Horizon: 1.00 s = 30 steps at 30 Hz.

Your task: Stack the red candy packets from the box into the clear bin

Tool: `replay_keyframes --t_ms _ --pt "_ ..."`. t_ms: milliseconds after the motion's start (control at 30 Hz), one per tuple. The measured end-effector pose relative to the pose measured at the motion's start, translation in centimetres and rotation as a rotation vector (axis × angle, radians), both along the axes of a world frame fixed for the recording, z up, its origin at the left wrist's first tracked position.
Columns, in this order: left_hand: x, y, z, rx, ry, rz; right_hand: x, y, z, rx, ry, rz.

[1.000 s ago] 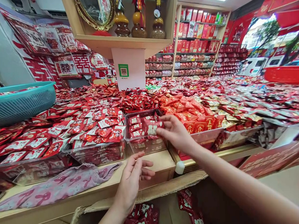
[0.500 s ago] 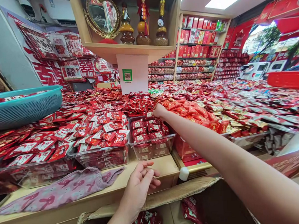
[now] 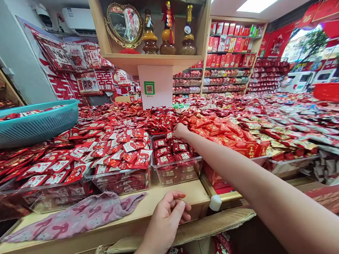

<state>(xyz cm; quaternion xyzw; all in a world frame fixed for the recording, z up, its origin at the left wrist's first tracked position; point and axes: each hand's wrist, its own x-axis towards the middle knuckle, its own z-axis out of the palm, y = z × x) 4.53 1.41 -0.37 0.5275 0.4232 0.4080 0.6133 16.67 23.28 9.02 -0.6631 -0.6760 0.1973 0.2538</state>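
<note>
My right hand (image 3: 181,131) reaches to the far end of a clear plastic bin (image 3: 178,175) filled with dark red packets (image 3: 184,156) printed with white characters. Its fingers are closed on a small red packet (image 3: 169,136) at the back of the bin, though the fingertips are partly hidden. Nearer to me, my left hand (image 3: 170,216) hovers above the front edge of the wooden counter (image 3: 194,191). Its fingers are loosely curled and apart, with nothing between them. Below it, an open cardboard box (image 3: 214,227) holds more red packets (image 3: 222,247).
A pink patterned cloth (image 3: 86,217) lies on the counter at left. Bins of red-and-white packets (image 3: 111,151) and orange-red packets (image 3: 228,134) flank the middle bin. A teal basket (image 3: 38,124) stands at left. Overhead hangs a wooden display case (image 3: 153,59).
The view has shifted slightly, so the scene sits a little lower and further right. My left hand has moved slightly right and down; my right hand stays at the back of the bin.
</note>
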Motion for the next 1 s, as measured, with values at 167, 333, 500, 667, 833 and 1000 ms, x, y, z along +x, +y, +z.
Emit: replay_keyframes --t_ms 167,333,500,667,833,1000 --pt "-0.1 0.0 -0.3 -0.004 0.002 -0.008 -0.7 -2.3 0.3 -0.141 0.291 0.084" --pt "-0.2 0.0 -0.4 0.014 0.018 -0.025 -1.1 -5.0 -0.4 -0.314 0.442 0.214" --pt "-0.2 -0.1 -0.4 0.027 0.021 -0.029 -0.9 -5.4 -0.7 -0.372 0.448 0.279" --pt "-0.2 -0.1 -0.2 0.025 0.037 -0.038 -0.9 -5.8 -0.6 -0.389 0.401 0.348" --pt "-0.2 -0.2 -0.1 0.021 0.063 -0.046 -1.0 -6.3 -0.4 -0.370 0.137 0.443" --pt "-0.3 -0.2 0.0 0.015 0.057 -0.055 -0.9 -6.4 0.3 -0.247 -0.205 0.471"
